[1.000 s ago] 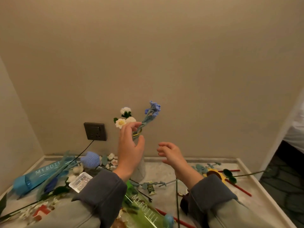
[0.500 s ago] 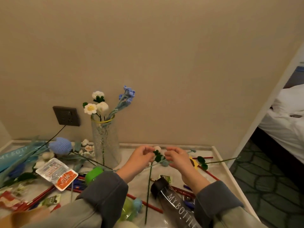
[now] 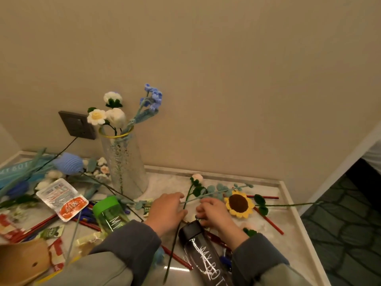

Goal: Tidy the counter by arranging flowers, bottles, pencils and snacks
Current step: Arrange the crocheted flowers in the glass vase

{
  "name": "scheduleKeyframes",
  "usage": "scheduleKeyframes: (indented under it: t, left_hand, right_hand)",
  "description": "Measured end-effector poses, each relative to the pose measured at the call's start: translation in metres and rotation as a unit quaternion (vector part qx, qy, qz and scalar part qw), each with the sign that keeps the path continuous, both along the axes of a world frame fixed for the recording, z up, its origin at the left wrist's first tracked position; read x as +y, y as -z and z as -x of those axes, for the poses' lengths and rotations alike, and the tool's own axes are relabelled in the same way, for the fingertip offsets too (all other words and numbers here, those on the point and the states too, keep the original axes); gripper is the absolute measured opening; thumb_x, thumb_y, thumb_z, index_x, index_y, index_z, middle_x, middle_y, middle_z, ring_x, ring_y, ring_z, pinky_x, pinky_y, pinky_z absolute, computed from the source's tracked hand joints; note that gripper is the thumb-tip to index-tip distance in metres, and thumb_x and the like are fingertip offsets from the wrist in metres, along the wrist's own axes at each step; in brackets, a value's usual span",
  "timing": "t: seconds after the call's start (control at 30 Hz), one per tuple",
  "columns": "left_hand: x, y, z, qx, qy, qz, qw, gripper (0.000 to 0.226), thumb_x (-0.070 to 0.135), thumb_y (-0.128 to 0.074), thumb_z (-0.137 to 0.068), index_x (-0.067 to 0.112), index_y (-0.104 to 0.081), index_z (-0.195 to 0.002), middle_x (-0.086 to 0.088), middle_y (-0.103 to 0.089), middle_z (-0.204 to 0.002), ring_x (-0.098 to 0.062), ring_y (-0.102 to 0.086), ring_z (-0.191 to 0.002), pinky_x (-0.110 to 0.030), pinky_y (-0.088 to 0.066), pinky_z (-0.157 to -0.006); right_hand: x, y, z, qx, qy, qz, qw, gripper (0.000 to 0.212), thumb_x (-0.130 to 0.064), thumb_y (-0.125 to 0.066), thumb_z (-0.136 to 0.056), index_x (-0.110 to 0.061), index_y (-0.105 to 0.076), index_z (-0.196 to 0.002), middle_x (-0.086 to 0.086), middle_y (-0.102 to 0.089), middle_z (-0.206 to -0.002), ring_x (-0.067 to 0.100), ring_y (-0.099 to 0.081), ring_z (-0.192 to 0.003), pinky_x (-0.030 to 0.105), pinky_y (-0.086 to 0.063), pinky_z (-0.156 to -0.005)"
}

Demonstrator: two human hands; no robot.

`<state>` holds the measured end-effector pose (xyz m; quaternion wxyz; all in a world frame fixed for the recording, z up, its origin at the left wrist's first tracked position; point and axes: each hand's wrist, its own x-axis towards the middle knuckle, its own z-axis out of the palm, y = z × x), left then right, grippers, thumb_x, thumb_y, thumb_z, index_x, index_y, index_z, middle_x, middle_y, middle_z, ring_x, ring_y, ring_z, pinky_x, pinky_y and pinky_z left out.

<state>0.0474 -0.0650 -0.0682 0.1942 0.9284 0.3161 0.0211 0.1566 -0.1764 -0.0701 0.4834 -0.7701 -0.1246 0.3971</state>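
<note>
Left grip (image 3: 167, 209): fingers and thumb curl round the green stem of the white-bud crochet flower (image 3: 197, 177), palm down, low over the desk (image 3: 292, 244). The stem runs from the bud near the back wall, through this grip, then down toward me beside the black bottle (image 3: 204, 256).

Right grip (image 3: 214, 215): fingers are curled and the knuckles face up. It sits just right of the left grip and right at the black bottle's cap. I cannot tell whether it holds anything.

Black bottle: it lies on its side with the cap pointing away from me, white "MY BOTTLE" lettering up.

A teal eucalyptus sprig (image 3: 218, 190) lies across the desk just beyond both grips. The crochet sunflower (image 3: 239, 204) lies flat just right of the right grip, its long stem trailing off the desk's right edge. Red pencils (image 3: 268, 220) lie under and around it.

The green bottle (image 3: 111, 213) lies left of the left grip, partly under my grey sleeve. The glass vase (image 3: 125, 166) stands upright behind it, gold rim up. White flowers and a blue flower sprig stand in it.

Further left are an orange-and-white snack packet (image 3: 61, 199), more red pencils, a blue crochet tulip (image 3: 68, 163) and a blue bottle (image 3: 12, 172) at the frame edge. All of these lie loose and overlapping. The wall socket (image 3: 77, 125) sits behind the vase with a cable plugged in.
</note>
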Motion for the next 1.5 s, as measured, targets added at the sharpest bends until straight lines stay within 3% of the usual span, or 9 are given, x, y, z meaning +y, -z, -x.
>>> scheduleKeyframes:
  t: [0.1, 0.3, 0.5, 0.73, 0.9, 1.03, 1.23, 1.4, 1.5]
  left_hand:
    - [0.001, 0.006, -0.004, 0.042, -0.001, -0.055, 0.998, 0.042, 0.051, -0.057, -0.085, 0.029, -0.055, -0.12, 0.005, -0.064, -0.111, -0.017, -0.056, -0.105, -0.033, -0.043, -0.088]
    - [0.004, 0.01, -0.007, 0.055, 0.002, -0.092, 0.994, 0.022, 0.041, -0.045, -0.09, 0.025, -0.058, -0.098, 0.001, -0.067, -0.098, -0.022, -0.06, -0.095, -0.034, -0.037, -0.083]
    - [-0.003, 0.001, -0.007, -0.058, -0.013, -0.076, 0.995, 0.022, 0.036, -0.035, -0.099, 0.024, -0.053, -0.1, 0.003, -0.066, -0.084, -0.019, -0.06, -0.081, -0.03, -0.031, -0.072]
    - [0.003, -0.024, -0.005, -0.15, -0.012, 0.005, 0.989, 0.015, 0.038, -0.036, -0.1, 0.026, -0.045, -0.095, 0.004, -0.06, -0.077, -0.02, -0.058, -0.071, -0.038, -0.047, -0.065]
    - [-0.002, -0.067, -0.005, -0.267, -0.004, -0.022, 0.963, 0.015, 0.037, -0.037, -0.1, 0.029, -0.049, -0.097, 0.007, -0.06, -0.077, -0.013, -0.057, -0.07, -0.039, -0.046, -0.065]
    - [-0.007, -0.098, 0.0, -0.351, -0.009, 0.003, 0.936, 0.014, 0.033, -0.039, -0.1, 0.034, -0.046, -0.088, 0.008, -0.056, -0.072, -0.007, -0.054, -0.066, -0.035, -0.042, -0.06]
    - [-0.011, -0.112, 0.019, -0.404, -0.024, 0.063, 0.912, 0.021, 0.03, -0.036, -0.101, 0.025, -0.043, -0.082, 0.002, -0.052, -0.067, -0.016, -0.05, -0.061, -0.05, -0.041, -0.062]
    - [-0.008, -0.126, 0.041, -0.43, -0.013, 0.085, 0.898, 0.017, 0.026, -0.035, -0.102, 0.028, -0.049, -0.092, 0.009, -0.053, -0.067, -0.005, -0.048, -0.056, -0.034, -0.037, -0.056]
    - [-0.001, -0.135, 0.057, -0.442, -0.018, 0.099, 0.891, 0.015, 0.026, -0.034, -0.102, 0.03, -0.048, -0.1, 0.004, -0.058, -0.069, -0.013, -0.056, -0.061, -0.045, -0.048, -0.06]
  right_hand:
    - [0.002, 0.006, -0.002, 0.01, -0.002, 0.002, 1.0, 0.03, -0.009, -0.04, -0.101, -0.008, -0.053, -0.127, 0.01, -0.062, -0.094, 0.013, -0.058, -0.069, 0.02, -0.044, -0.047]
    - [0.001, 0.01, -0.005, 0.015, -0.018, 0.0, 1.0, 0.036, -0.005, -0.04, -0.099, -0.009, -0.05, -0.134, 0.008, -0.061, -0.094, 0.01, -0.056, -0.067, 0.017, -0.044, -0.046]
    - [0.0, 0.005, 0.001, 0.034, -0.015, -0.023, 0.999, 0.035, -0.007, -0.045, -0.096, -0.009, -0.055, -0.129, 0.005, -0.06, -0.09, 0.01, -0.055, -0.07, 0.019, -0.043, -0.05]
    - [-0.004, -0.034, 0.004, 0.025, 0.014, -0.078, 0.997, 0.027, -0.014, -0.047, -0.096, -0.019, -0.067, -0.114, 0.001, -0.061, -0.095, 0.013, -0.051, -0.074, 0.02, -0.039, -0.056]
    - [0.002, -0.086, 0.011, 0.045, 0.023, -0.189, 0.981, 0.021, -0.021, -0.05, -0.099, -0.021, -0.067, -0.111, 0.005, -0.066, -0.107, 0.014, -0.056, -0.079, 0.025, -0.043, -0.06]
    - [0.012, -0.125, 0.021, 0.034, 0.012, -0.254, 0.967, 0.022, -0.02, -0.048, -0.101, -0.018, -0.066, -0.111, 0.002, -0.067, -0.098, 0.012, -0.054, -0.074, 0.025, -0.043, -0.06]
    - [0.024, -0.164, 0.042, 0.0, -0.01, -0.291, 0.957, 0.012, -0.016, -0.056, -0.096, -0.017, -0.068, -0.095, -0.002, -0.064, -0.077, 0.006, -0.054, -0.061, 0.02, -0.036, -0.051]
    - [0.036, -0.176, 0.06, -0.055, -0.017, -0.294, 0.954, 0.01, -0.015, -0.063, -0.092, -0.015, -0.063, -0.082, 0.0, -0.062, -0.073, 0.008, -0.055, -0.063, 0.021, -0.037, -0.051]
    - [0.048, -0.186, 0.071, -0.079, -0.023, -0.294, 0.952, 0.01, -0.017, -0.065, -0.09, -0.015, -0.066, -0.08, 0.002, -0.064, -0.075, 0.01, -0.056, -0.067, 0.023, -0.039, -0.053]
